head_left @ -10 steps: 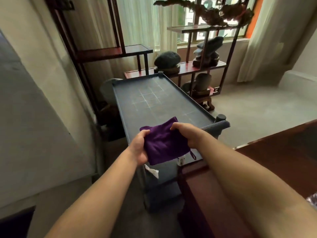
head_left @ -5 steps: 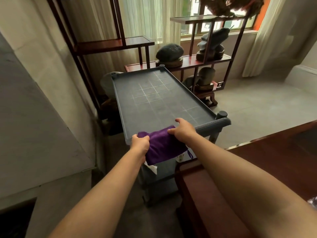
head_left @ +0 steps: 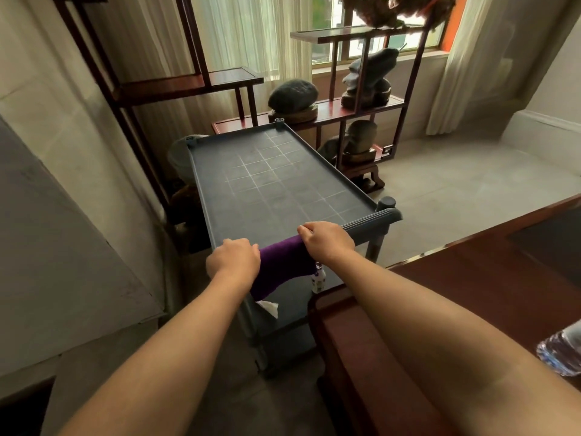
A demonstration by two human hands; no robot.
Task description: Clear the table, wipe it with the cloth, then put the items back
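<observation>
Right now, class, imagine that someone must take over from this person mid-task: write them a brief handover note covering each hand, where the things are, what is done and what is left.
Left hand: closed on the purple cloth at the near end of the dark grey gridded cart top.
Right hand: gripping the same cloth by the ribbed handle bar.
The cloth hangs over the near edge, partly below the top.
A small white bottle and white tissue sit on the lower shelf.
Done: the top holds no items.
Left: whether it has been wiped cannot be told; if so, put the items back.
</observation>
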